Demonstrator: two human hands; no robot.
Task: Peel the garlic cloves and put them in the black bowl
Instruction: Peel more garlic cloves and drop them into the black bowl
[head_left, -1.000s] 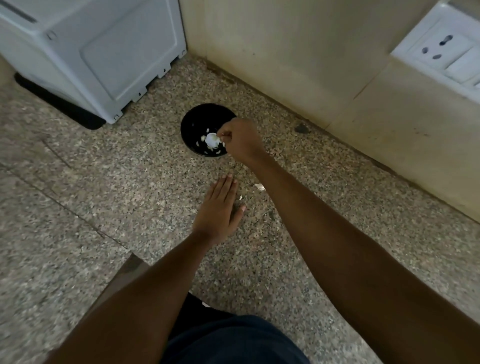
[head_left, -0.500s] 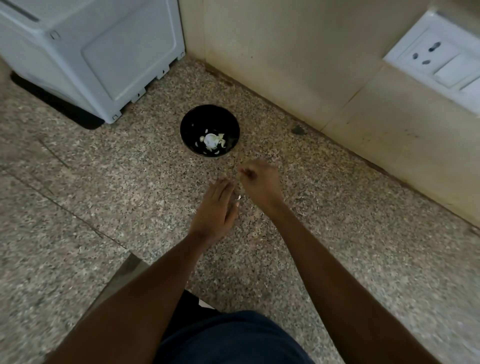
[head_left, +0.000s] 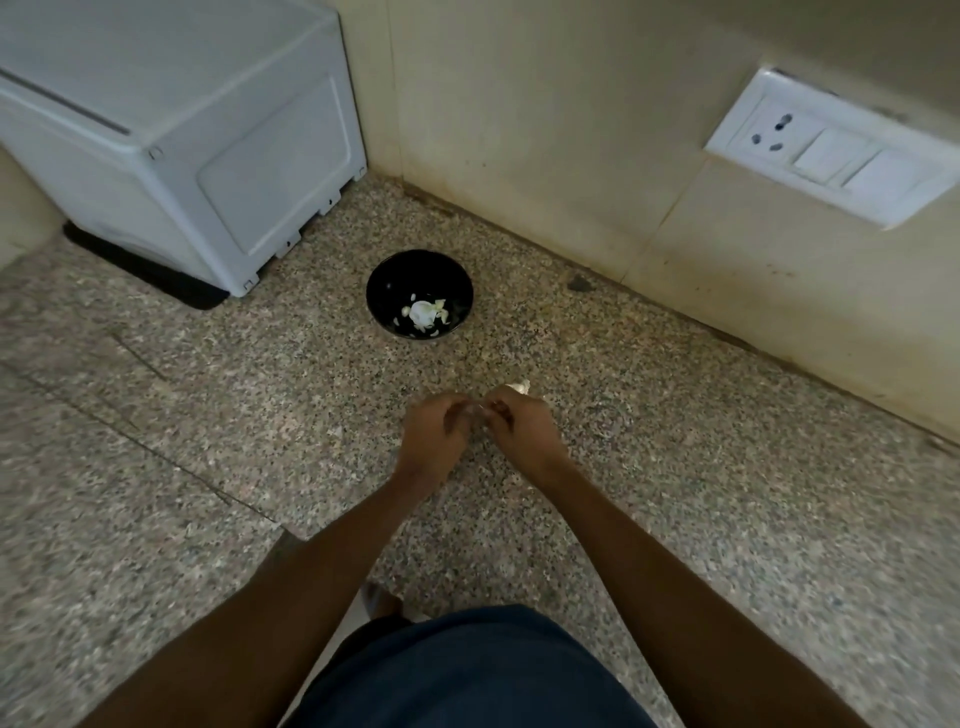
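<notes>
Both arms reach fwd & down from the near edge of the counter, forearms bare, converging toward the middle. Left hand (head_left: 434, 441) & right hand (head_left: 524, 428) meet knuckles-up, fingers curled inward, fingertips touching or nearly so, pinching sth small betw. them; can't tell what. Wrists bent slightly, hands low over the counter, well short of the wall.

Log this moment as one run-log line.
phase: peeling | left hand and right hand: fingers together on a small piece, identity unclear | black bowl: pale garlic pieces inside | loose peel on floor
</notes>
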